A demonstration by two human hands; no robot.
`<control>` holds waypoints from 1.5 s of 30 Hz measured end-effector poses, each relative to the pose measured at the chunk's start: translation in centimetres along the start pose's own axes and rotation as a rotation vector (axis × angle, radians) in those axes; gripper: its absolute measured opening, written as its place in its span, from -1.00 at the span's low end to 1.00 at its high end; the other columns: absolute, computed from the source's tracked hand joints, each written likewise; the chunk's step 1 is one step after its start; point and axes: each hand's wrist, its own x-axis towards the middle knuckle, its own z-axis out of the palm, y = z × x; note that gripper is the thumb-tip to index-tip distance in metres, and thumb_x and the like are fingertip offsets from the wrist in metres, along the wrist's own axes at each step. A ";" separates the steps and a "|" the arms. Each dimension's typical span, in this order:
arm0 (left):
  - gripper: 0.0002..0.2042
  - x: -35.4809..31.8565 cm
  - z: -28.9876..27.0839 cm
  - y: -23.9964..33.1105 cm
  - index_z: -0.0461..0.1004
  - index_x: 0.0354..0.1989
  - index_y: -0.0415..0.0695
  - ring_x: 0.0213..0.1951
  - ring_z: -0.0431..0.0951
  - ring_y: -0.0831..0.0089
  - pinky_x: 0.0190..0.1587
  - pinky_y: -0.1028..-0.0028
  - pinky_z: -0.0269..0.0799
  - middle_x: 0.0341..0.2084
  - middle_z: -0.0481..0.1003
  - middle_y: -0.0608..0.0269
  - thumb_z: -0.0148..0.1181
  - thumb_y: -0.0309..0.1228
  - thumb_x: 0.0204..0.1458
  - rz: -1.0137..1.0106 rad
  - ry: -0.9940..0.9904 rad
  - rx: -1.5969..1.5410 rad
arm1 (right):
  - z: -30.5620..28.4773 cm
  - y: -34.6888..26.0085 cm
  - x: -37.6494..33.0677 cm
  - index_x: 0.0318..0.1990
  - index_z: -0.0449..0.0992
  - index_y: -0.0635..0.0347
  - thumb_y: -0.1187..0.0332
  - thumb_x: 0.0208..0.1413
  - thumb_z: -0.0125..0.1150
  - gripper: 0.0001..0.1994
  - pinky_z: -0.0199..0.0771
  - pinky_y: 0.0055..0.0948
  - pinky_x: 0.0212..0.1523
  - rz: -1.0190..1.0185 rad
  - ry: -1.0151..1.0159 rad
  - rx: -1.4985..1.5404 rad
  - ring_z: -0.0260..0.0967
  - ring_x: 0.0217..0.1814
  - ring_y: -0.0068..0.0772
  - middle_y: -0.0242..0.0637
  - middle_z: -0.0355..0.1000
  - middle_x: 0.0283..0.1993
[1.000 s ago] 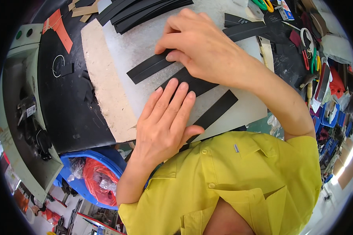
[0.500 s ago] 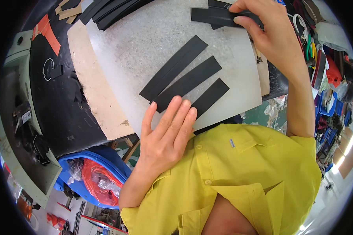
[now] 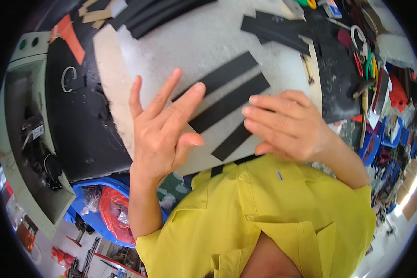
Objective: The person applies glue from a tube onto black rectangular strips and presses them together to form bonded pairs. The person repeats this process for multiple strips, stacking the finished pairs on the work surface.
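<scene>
Three flat black strips lie slantwise on a pale cutting sheet (image 3: 162, 55). They are the far strip (image 3: 227, 69), the middle strip (image 3: 234, 102) and the near strip (image 3: 230, 142). My left hand (image 3: 164, 127) is spread over the left ends of the far and middle strips, gripping nothing. Whether its index fingertip touches the far strip I cannot tell. Over the right end of the near strip is my right hand (image 3: 289, 125), its fingers stretched out and slightly blurred, hiding that end. Farther right, more black strips (image 3: 278, 31) overlap in a loose pile.
Long black strips (image 3: 164, 16) lie along the sheet's far edge. A tan board (image 3: 109, 69) shows beneath the sheet at left. Hand tools and a white cord loop (image 3: 358, 37) lie at right. Below the left table edge stands a blue bin (image 3: 146, 197) with red plastic inside.
My right hand has left the strip at the far right pile and come down to the near strip. My left hand has risen from the strips' lower ends and spread its fingers. The view has shifted slightly.
</scene>
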 end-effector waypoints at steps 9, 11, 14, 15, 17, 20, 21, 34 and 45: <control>-0.72 8.9 -1.0 -8.7 0.65 -0.05 -0.10 -0.17 0.60 0.22 0.00 0.30 0.41 -0.24 0.65 0.20 0.35 -0.32 0.08 -0.150 0.558 0.341 | 1.4 0.1 2.3 -0.21 0.60 0.33 0.15 -0.08 0.47 -0.59 0.44 -0.23 0.00 -0.031 0.064 0.013 0.50 0.08 -0.17 -0.15 0.58 -0.06; -0.74 9.5 -2.1 -9.7 0.67 -0.09 -0.12 -0.20 0.64 0.23 -0.07 0.36 0.46 -0.27 0.65 0.18 0.41 -0.36 0.04 -0.348 0.489 0.335 | 0.4 1.0 2.5 -0.20 0.62 0.24 0.22 -0.07 0.50 -0.66 0.44 -0.21 -0.01 0.021 0.124 -0.062 0.51 0.04 -0.19 -0.21 0.59 -0.07; -0.80 9.4 -2.0 -9.6 0.70 -0.20 -0.13 -0.26 0.62 0.39 -0.12 0.38 0.44 -0.39 0.63 0.21 0.42 -0.34 0.04 -0.350 0.411 0.356 | -1.1 3.8 2.6 -0.14 0.64 0.18 0.39 -0.05 0.51 -0.71 0.48 -0.22 -0.02 0.116 0.260 -0.116 0.54 -0.03 -0.16 -0.22 0.60 -0.07; -0.81 9.3 -1.8 -9.5 0.70 -0.22 -0.13 -0.28 0.61 0.43 -0.12 0.38 0.44 -0.40 0.62 0.21 0.42 -0.33 0.04 -0.296 0.422 0.452 | -1.3 5.1 2.6 -0.11 0.64 0.19 0.44 -0.02 0.48 -0.72 0.49 -0.27 -0.02 0.192 0.357 -0.127 0.54 -0.05 -0.18 -0.22 0.60 -0.08; -0.88 9.1 -1.5 -9.2 0.70 -0.24 -0.13 -0.35 0.56 0.52 -0.21 0.49 0.43 -0.41 0.61 0.25 0.40 -0.47 0.04 -0.219 0.518 0.413 | -1.3 6.4 2.6 -0.04 0.62 0.24 0.51 0.09 0.39 -0.74 0.48 -0.44 0.00 0.508 0.568 0.065 0.53 -0.09 -0.35 -0.26 0.59 -0.14; -0.90 8.7 -1.7 -7.4 0.69 -0.26 -0.18 -0.40 0.51 0.60 -0.28 0.57 0.39 -0.43 0.59 0.32 0.37 -0.56 0.05 -0.221 0.562 0.010 | -1.1 9.3 3.5 0.05 0.57 0.31 0.44 0.19 0.34 -0.71 0.46 -0.51 -0.02 0.694 0.825 0.277 0.47 -0.11 -0.55 -0.32 0.56 -0.14; -0.90 8.3 -2.1 -6.2 0.68 -0.26 -0.19 -0.41 0.50 0.60 -0.31 0.58 0.38 -0.45 0.58 0.33 0.37 -0.57 0.04 -0.257 0.537 -0.183 | -1.3 10.1 3.9 0.06 0.56 0.32 0.44 0.20 0.34 -0.70 0.46 -0.53 -0.03 0.695 0.855 0.250 0.47 -0.10 -0.57 -0.33 0.56 -0.15; -0.80 1.4 -0.9 1.4 0.70 -0.14 -0.01 0.18 0.53 0.19 0.36 0.11 -0.03 -0.09 0.67 0.37 0.28 -0.24 0.17 -0.101 0.095 0.219 | -1.7 11.6 6.6 0.21 0.46 0.28 0.39 0.06 0.46 -0.46 0.37 -0.47 0.04 0.694 0.446 0.053 0.38 0.05 -0.54 -0.38 0.49 -0.01; -0.67 -4.5 0.8 6.1 0.70 -0.20 0.09 0.18 0.56 0.24 0.45 -0.08 -0.35 -0.09 0.67 0.54 0.14 0.02 0.21 -0.013 0.035 0.185 | -1.8 8.7 3.4 0.10 0.54 0.31 0.44 0.25 0.31 -0.70 0.36 -0.68 -0.18 0.754 0.738 0.601 0.37 -0.23 -0.73 -0.50 0.51 -0.19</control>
